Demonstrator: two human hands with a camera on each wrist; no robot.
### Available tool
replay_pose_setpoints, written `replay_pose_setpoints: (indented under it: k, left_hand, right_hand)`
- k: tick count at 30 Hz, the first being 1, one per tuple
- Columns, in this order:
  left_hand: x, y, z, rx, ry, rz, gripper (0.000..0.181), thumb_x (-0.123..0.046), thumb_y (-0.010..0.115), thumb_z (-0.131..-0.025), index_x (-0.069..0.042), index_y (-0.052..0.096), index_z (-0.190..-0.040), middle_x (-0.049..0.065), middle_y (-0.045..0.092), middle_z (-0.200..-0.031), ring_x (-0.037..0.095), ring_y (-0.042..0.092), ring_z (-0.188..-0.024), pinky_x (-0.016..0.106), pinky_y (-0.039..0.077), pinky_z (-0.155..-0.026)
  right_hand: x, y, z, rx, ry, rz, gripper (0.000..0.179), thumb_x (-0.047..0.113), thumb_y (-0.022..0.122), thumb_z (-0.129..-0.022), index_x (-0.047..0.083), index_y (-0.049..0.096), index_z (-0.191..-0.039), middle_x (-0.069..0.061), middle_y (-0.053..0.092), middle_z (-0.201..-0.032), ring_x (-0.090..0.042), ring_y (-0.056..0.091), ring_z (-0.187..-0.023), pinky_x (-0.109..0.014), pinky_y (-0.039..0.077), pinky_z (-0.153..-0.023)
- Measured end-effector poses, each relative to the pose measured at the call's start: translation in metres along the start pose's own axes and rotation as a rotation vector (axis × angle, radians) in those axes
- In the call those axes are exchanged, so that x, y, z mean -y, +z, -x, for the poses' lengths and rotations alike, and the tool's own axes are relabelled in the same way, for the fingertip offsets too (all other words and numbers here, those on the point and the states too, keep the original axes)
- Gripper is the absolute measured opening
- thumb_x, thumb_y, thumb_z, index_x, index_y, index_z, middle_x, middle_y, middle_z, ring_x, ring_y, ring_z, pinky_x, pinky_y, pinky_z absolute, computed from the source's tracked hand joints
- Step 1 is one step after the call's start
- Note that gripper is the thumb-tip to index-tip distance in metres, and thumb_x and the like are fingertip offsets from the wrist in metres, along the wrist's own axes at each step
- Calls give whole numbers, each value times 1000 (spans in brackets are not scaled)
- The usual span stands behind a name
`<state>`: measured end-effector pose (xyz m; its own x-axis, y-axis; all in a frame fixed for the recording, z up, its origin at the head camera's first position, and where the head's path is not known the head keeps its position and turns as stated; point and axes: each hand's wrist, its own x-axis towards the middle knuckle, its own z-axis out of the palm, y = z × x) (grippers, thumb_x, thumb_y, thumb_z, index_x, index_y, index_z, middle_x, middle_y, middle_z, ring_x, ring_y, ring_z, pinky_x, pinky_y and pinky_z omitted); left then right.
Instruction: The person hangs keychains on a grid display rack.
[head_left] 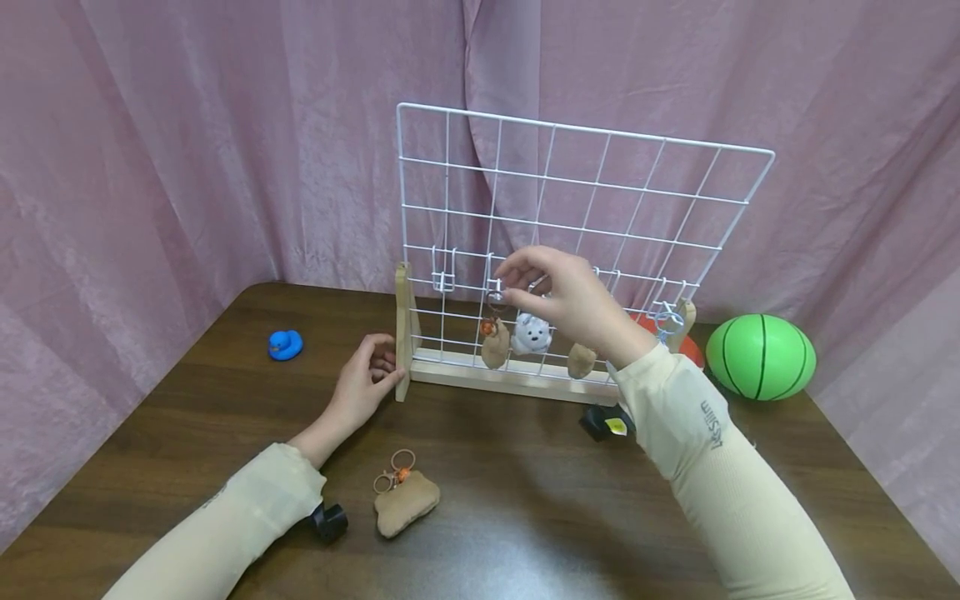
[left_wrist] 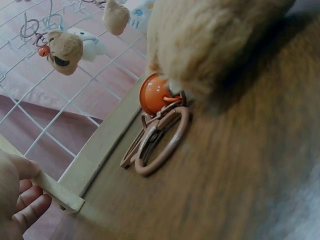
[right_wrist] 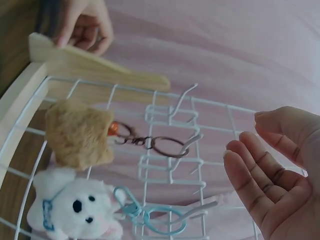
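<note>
My left hand holds the wooden end post of a white wire grid rack, thumb at its front edge. Beside the second hook from the left, my right hand has loosely bent fingers, nothing between them, apart from the ring. From that hook hangs a brown plush keychain with an orange bell. Next to it hangs a white dog plush keychain on a light blue ring. Another brown plush dangles further right, partly behind my right hand. A brown plush keychain lies on the table.
The leftmost hook carries nothing. A blue rubber duck sits at the table's left. Right of the rack is a green ball, and a red object shows partly behind the rack. Pink curtains hang behind the table.
</note>
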<state>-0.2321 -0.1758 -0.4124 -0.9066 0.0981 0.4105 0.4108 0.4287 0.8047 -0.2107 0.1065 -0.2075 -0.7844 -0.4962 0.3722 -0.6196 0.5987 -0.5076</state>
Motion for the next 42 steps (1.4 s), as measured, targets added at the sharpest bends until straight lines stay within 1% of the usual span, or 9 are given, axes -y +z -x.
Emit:
replay_pose_setpoints:
  k: [12,20,24,27,33,37,40,42]
  left_hand:
    - [0,-1,1,0,-4,5,47,3,68,-85,1,45,-126,21,59,-101,25,59,-88,14,51,-71]
    - [0,-2,1,1,-5,-4,47,2,68,-86,0,45,-127,21,59,-101,26,59,-89,14,51,-71]
    - [1,-1,1,5,-13,-5,47,1,68,-86,-1,45,-127,21,60,-101,26,60,-89,15,51,-72]
    - [2,-1,0,10,-22,-4,46,1,68,-86,-1,45,-127,20,59,-102,27,60,-90,15,51,-73]
    - [2,-1,-2,13,-29,-10,45,1,67,-87,-1,45,-127,20,59,-102,27,60,-90,14,51,-73]
    - [2,-1,-2,12,-25,-12,46,1,67,-87,-1,45,-127,21,60,-102,27,60,-90,14,51,-72]
    - [2,-1,-1,9,-21,-12,46,1,67,-86,-1,45,-127,21,60,-102,27,60,-90,14,50,-72]
    - [2,-1,-1,9,-19,-8,47,1,68,-86,-1,45,-127,21,59,-102,27,60,-90,13,50,-72]
  right_hand:
    - [6,3,12,-59,-29,-70,23,10,68,-88,7,65,-111,-6,69,-102,-15,63,-91,-30,55,-80]
    - [9,18,24,-83,-115,-159,22,5,67,-87,3,65,-109,-8,69,-100,-14,64,-90,-27,56,-77]
    - [9,28,30,-76,-148,-184,21,5,67,-88,3,66,-108,-8,69,-99,-14,64,-89,-24,55,-74]
    - [9,34,35,-65,-154,-202,20,5,66,-88,4,66,-108,-7,69,-98,-13,64,-88,-24,55,-72]
    - [9,47,42,-42,-123,-247,18,7,66,-89,7,66,-107,-5,69,-99,-12,63,-88,-25,56,-73]
    - [9,57,47,-17,-124,-271,18,7,66,-89,5,65,-107,-7,68,-100,-13,63,-88,-25,56,-73]
    - [7,66,50,0,-132,-278,18,7,66,-89,5,65,-107,-7,68,-100,-14,63,-88,-25,56,-74]
    - [6,72,51,16,-124,-288,18,8,66,-89,6,65,-107,-7,68,-100,-14,64,-88,-24,56,-73]
